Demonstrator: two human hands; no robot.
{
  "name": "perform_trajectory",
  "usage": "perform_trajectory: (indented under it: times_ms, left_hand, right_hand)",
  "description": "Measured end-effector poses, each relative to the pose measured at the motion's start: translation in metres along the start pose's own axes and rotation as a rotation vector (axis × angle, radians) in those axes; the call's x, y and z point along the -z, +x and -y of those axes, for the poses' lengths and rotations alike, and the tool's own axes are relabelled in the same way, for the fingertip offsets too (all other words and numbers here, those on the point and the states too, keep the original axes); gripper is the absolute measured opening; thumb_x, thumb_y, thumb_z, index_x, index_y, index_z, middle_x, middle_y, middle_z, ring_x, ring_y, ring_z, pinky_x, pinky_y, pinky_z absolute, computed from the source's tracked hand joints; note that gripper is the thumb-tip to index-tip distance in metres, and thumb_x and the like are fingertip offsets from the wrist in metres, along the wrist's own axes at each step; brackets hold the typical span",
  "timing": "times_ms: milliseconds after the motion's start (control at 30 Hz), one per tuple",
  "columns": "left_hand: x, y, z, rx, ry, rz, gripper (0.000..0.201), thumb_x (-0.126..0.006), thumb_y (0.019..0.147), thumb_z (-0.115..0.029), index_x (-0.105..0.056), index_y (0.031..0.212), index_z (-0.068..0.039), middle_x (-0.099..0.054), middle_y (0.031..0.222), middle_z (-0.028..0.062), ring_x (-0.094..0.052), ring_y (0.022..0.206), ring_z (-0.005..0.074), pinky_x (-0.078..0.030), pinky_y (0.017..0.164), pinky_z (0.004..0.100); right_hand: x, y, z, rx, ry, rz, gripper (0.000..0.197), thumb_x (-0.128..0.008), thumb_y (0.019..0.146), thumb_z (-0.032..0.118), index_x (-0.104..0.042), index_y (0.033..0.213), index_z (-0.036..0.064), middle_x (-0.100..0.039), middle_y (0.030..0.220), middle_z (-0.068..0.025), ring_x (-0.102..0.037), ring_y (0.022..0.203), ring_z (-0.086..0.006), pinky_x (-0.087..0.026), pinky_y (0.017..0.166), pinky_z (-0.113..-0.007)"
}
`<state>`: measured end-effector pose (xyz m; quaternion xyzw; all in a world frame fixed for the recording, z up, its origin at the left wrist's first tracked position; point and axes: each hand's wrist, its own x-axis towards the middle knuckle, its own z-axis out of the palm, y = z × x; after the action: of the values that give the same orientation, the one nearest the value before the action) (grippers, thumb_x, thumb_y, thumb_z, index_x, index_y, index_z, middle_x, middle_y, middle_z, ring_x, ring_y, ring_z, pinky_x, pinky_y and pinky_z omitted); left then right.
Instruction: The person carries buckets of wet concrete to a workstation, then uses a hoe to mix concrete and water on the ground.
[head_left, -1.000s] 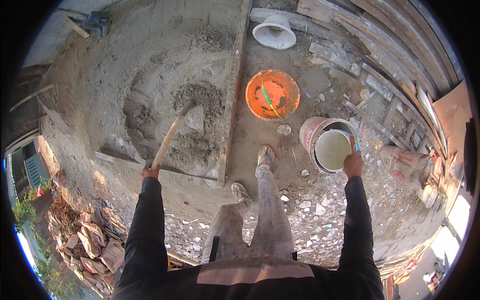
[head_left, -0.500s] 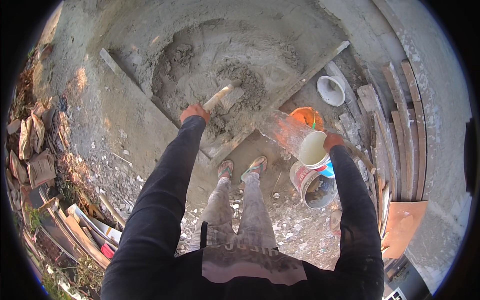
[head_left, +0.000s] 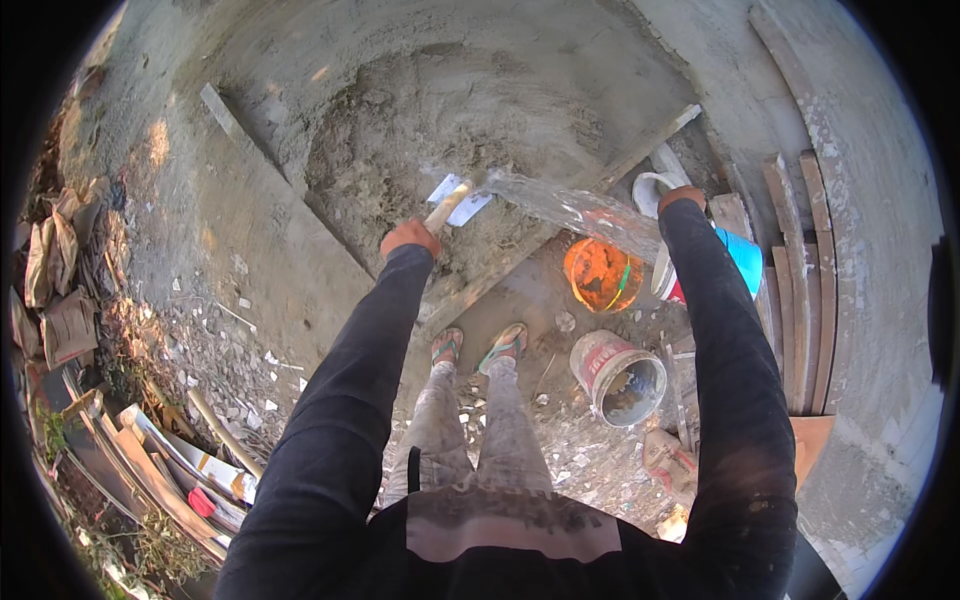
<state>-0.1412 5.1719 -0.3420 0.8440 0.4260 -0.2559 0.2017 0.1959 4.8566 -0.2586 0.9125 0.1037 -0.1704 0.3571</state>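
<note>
My left hand is closed round the wooden handle of a hoe. Its pale, wet-looking blade rests in the grey wet mortar. Out to the right, my right hand grips a white and blue bucket, tilted on its side and partly hidden by my sleeve. A stream of water flies from the bucket leftward to the hoe blade and the mortar beside it. Boards edge the mortar on its near sides.
An orange-lined bucket stands right of my feet, with a tilted mortar-crusted bucket nearer me. A white basin sits partly behind my right hand. Planks are stacked at right; paper sacks and wood scraps lie at left.
My right hand has swung the bucket up and to the right, and the water now reaches the hoe. My left hand has moved slightly right and nearer, and the blade looks rinsed.
</note>
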Motion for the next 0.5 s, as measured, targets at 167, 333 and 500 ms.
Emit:
perform_trajectory:
  times_ms: [167,333,500]
  left_hand:
    - [0.002,-0.008,0.007,0.013,0.062,-0.034,0.039,-0.066,0.079,-0.040,-0.066,0.106,-0.012,-0.069,0.101,0.0130,-0.067,0.095,0.0313,-0.053,0.080,0.0428]
    - [-0.002,-0.006,-0.015,-0.042,0.048,-0.051,0.046,-0.067,0.077,-0.046,-0.066,0.108,-0.012,-0.069,0.103,0.0134,-0.066,0.098,0.0329,-0.052,0.083,0.0428]
    - [0.007,0.001,0.008,-0.031,0.226,-0.098,0.049,-0.066,0.077,-0.051,-0.066,0.110,-0.014,-0.068,0.106,0.0149,-0.065,0.100,0.0333,-0.052,0.085,0.0431]
  right_hand:
    - [0.003,-0.026,-0.045,0.023,0.065,0.127,0.031,-0.052,0.088,0.023,-0.069,0.112,0.0130,-0.067,0.115,-0.0091,-0.063,0.110,-0.0228,-0.051,0.088,-0.034]
    - [-0.144,-0.083,-0.154,-0.088,0.514,-0.001,0.034,-0.052,0.084,0.016,-0.066,0.114,0.0074,-0.067,0.110,-0.0171,-0.067,0.100,-0.0286,-0.056,0.079,-0.041]
    - [-0.383,-0.217,-0.105,-0.820,1.664,0.378,0.026,-0.050,0.083,0.016,-0.064,0.104,0.0074,-0.065,0.080,-0.0123,-0.062,0.055,-0.0257,-0.050,0.042,-0.033]
